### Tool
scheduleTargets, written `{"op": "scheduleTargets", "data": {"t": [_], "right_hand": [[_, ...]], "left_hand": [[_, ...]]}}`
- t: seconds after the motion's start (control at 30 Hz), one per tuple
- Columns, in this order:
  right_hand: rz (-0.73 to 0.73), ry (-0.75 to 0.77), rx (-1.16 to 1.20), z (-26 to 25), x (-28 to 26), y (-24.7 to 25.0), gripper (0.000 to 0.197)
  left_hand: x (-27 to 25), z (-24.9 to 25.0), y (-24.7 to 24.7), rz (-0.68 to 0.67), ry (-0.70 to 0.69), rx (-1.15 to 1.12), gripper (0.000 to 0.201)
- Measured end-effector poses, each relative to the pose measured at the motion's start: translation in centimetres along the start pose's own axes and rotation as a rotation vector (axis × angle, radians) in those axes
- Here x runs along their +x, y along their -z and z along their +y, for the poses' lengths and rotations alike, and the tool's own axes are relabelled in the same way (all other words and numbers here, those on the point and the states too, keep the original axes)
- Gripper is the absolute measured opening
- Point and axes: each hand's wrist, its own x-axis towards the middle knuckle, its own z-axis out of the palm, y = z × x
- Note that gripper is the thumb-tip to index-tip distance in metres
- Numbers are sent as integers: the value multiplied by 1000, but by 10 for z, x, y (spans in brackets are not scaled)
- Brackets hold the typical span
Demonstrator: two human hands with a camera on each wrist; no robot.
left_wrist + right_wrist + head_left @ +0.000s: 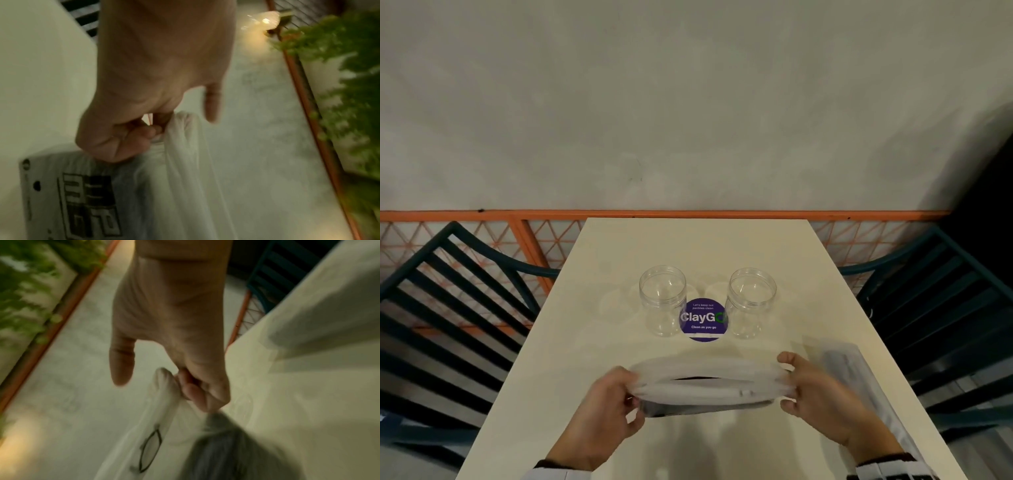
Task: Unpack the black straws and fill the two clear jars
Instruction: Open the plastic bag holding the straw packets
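A cream tabletop (619, 349) fills the middle — two clear jars stand upright on it, the left jar (663, 301) and the right jar (751, 303) apart, with a round purple sticker (703, 320) flat between them. Near the right edge lies a clear plastic packet (859, 380) — contents too blurred to tell.

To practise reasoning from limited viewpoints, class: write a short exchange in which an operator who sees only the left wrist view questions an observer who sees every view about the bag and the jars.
Operator: My left hand grips one end of a plastic bag. Where are the jars?
Observer: The left jar and the right jar stand upright and empty beyond the bag, either side of a purple sticker.
Operator: Is the bag's other end held?
Observer: Yes, the right hand grips it.
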Motion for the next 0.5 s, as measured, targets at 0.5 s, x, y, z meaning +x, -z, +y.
{"op": "scheduleTargets", "data": {"t": [0.5], "right_hand": [[381, 253, -513, 5, 8, -8, 10]], "left_hand": [[15, -18, 0, 400, -332, 586, 11]]}}
